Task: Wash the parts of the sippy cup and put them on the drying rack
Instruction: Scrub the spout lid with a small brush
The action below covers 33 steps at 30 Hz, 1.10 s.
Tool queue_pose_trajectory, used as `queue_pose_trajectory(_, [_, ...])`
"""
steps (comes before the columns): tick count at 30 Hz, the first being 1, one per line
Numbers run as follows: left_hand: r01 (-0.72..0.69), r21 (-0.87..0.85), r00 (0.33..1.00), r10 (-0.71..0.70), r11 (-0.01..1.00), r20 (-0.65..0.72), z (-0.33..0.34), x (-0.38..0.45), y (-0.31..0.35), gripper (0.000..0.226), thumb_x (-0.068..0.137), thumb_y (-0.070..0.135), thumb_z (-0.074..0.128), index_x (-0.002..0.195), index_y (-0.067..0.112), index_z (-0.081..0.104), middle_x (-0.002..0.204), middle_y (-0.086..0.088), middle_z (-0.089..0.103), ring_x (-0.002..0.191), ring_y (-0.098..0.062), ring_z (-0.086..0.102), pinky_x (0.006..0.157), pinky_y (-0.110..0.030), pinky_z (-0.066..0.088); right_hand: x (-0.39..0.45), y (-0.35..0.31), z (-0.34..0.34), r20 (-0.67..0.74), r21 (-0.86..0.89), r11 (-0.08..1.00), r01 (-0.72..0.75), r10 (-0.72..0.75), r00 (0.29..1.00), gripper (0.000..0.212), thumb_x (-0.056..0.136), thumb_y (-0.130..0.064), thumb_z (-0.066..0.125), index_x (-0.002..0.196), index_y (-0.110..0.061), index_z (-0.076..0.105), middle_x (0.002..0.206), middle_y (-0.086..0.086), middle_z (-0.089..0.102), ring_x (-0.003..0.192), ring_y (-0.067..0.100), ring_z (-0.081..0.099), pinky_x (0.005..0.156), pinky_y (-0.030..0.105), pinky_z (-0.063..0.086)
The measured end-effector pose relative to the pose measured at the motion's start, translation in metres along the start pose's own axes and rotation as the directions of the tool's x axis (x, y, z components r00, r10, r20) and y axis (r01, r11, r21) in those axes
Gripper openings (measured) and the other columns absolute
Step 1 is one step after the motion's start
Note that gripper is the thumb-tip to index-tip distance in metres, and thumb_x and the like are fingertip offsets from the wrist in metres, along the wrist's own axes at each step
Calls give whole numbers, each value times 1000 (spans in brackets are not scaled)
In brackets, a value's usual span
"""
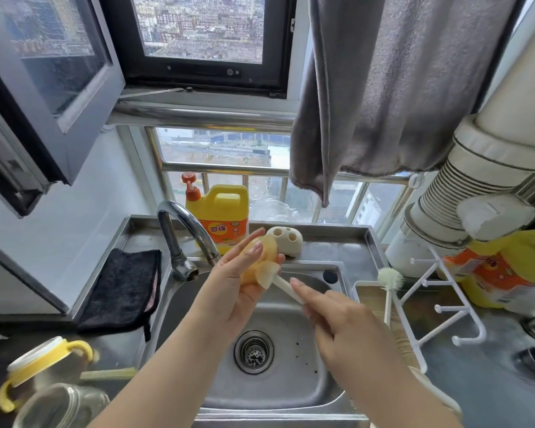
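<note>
Presently, over the sink:
- One translucent yellow cup part, held above the sink, below the faucet spout.
- One left hand, fingers curled round the cup part.
- One cream brush, bristle head against the cup part, handle pinched by one right hand.
- One yellow-handled cup collar on the counter at left, beside one clear glass jar.
- One second brush standing in one white drying rack at right.
- One chrome faucet; one black cloth.
- Two yellow detergent jugs: one on the sill, one lying at right.
- One grey towel hanging overhead.
</note>
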<state>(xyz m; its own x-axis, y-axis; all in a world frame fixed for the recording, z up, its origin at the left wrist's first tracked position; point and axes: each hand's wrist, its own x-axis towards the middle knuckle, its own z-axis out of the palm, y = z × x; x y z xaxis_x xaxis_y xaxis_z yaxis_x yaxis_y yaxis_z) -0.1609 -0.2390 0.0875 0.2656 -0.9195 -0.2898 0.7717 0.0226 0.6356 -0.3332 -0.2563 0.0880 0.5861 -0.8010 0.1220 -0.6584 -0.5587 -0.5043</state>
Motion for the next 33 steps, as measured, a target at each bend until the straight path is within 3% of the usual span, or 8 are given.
queue_pose_trajectory(8, [-41,-96,999,39,995,-17,7,4,1,35,74,13,61,109,8,65,99,-11,71,87,-30,66,82,-34,54,0,-11,2,29,-20,996,-90,91,995,48,100,-35,33,140,-58,21,94,-6,48,90,16,56,75,31,44])
queue_pose_trajectory(18, [-57,-57,995,52,997,-82,10,7,-3,38,74,21,65,109,8,64,97,-12,71,81,-28,66,94,-42,47,-1,-17,-7,72,-27,990,-137,139,988,44,100,-39,31,139,-58,24,96,-6,51,91,16,55,76,31,45])
queue_pose_trajectory(25, [-110,31,989,113,993,-94,7,7,-2,40,75,20,65,113,6,64,99,-13,68,80,-23,68,70,-31,59,1,-14,-14,79,40,987,-156,153,985,42,99,-38,38,135,-59,32,99,-6,58,88,14,56,79,32,47])
queue_pose_trajectory(30, [-97,45,995,97,994,-8,8,6,-8,37,80,14,62,115,6,62,102,-15,68,85,-26,67,80,-33,56,11,-13,-8,47,165,983,-76,69,997,46,96,-31,46,128,-63,38,92,-11,62,70,5,48,71,29,44])
queue_pose_trajectory(33, [-109,46,994,109,993,-6,7,10,1,34,82,11,62,115,6,63,103,-17,68,85,-29,68,87,-38,54,4,-16,5,62,180,984,12,-23,998,55,89,-34,44,119,-75,22,96,-13,66,85,6,60,79,34,51])
